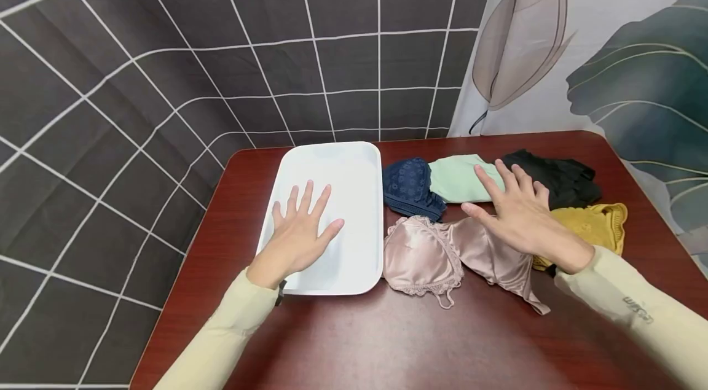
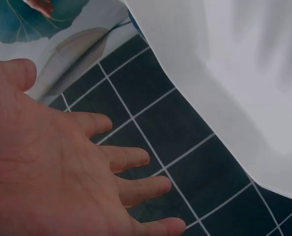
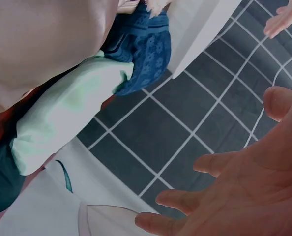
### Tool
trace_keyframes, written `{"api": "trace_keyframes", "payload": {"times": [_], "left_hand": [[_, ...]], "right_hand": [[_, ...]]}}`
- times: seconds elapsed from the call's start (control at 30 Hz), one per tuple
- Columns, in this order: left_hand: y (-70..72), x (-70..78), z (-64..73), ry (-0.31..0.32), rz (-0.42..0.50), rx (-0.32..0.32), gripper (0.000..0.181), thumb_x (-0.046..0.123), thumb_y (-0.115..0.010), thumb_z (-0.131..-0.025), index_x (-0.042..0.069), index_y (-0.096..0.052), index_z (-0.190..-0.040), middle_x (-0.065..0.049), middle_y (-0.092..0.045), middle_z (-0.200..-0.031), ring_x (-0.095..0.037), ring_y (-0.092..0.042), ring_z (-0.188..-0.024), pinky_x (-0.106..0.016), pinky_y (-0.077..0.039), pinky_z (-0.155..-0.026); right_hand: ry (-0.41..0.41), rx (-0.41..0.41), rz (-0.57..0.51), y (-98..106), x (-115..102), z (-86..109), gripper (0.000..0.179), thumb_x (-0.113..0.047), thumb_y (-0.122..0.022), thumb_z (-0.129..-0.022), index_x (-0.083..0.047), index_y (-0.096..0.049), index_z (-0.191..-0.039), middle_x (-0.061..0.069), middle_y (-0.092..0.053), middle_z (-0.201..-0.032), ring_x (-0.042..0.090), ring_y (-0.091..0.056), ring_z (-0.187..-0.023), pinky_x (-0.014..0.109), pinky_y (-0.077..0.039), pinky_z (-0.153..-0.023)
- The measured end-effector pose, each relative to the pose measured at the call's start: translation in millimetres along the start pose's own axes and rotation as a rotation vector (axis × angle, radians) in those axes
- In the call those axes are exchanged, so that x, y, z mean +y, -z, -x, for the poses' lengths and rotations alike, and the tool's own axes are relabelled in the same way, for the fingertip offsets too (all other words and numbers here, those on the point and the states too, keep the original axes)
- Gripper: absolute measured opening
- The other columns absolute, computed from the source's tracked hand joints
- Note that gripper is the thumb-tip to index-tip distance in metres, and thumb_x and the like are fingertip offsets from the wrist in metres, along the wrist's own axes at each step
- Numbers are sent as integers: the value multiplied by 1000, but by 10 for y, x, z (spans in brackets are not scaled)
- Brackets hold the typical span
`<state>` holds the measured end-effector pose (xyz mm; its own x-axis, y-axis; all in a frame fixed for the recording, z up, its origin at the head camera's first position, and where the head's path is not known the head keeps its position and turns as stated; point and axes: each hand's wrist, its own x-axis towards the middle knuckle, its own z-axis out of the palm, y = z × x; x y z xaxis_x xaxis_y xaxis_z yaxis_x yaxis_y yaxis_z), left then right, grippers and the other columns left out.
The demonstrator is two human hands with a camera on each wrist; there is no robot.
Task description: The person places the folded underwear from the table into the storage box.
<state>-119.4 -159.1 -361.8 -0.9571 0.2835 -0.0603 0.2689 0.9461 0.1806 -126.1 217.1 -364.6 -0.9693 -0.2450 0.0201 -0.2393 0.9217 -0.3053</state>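
Palm down and fingers spread, my left hand [image 1: 299, 235] hovers above a white tray [image 1: 354, 267]; the left wrist view shows a gap between the left palm [image 2: 52, 167] and the tray wall [image 2: 190, 103]. My right hand [image 1: 517, 212], also with spread fingers and nothing in it, hangs over a group of garments. Below it lies a pink satin bra [image 1: 420, 255] with lace edging. Behind that are a navy lace bra [image 1: 409, 186] and a mint-green folded garment [image 1: 459, 178]. A black garment [image 1: 558, 178] and a mustard-yellow garment [image 1: 597, 227] lie to the right, partly hidden by the right arm.
The garments and tray share a reddish-brown table [image 1: 442, 341] with rounded corners. A dark curtain with a white grid [image 1: 343, 64] hangs along the left and back. At the back right is a pale curtain with leaf prints [image 1: 597, 27].
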Motion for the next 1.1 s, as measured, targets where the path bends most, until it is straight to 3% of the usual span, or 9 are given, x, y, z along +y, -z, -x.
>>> {"api": "trace_keyframes", "payload": {"times": [0.37, 0.6, 0.9, 1.1], "left_hand": [[49, -202, 74, 49, 20, -3, 74, 60, -35, -93, 18, -19, -152, -17, -9, -156, -45, -3, -138, -68, -5, -100], [32, -375, 94, 99, 35, -43, 75, 59, -35, -94, 15, -17, -152, -19, -8, -155, -46, -4, -137, -69, -3, -100], [52, -685, 132, 136, 118, -54, 71, 41, -51, -94, 4, -24, -149, -25, -34, -142, -43, -31, -123, -61, -26, -96], [59, -900, 172, 185, 223, -24, 62, 30, -51, -96, -1, -29, -144, -25, -44, -128, -38, -41, -113, -55, -37, -94]], "right_hand": [[-49, -3, 4, 9, 191, 15, 79, -60, -39, -94, -13, -15, -152, 29, -7, -150, 53, -4, -132, 73, -7, -92], [-89, -33, -24, 52, 425, -32, 80, -59, -36, -94, -11, -11, -152, 32, -5, -149, 56, -4, -130, 73, -8, -88], [-170, -107, -88, 139, 849, -114, 80, -58, -35, -95, -3, -13, -150, 38, -5, -145, 62, -5, -124, 74, -12, -83], [-160, -172, -108, 194, 1160, -107, 83, -56, -43, -94, 1, -17, -148, 40, -10, -141, 65, -9, -120, 72, -18, -81]]}}
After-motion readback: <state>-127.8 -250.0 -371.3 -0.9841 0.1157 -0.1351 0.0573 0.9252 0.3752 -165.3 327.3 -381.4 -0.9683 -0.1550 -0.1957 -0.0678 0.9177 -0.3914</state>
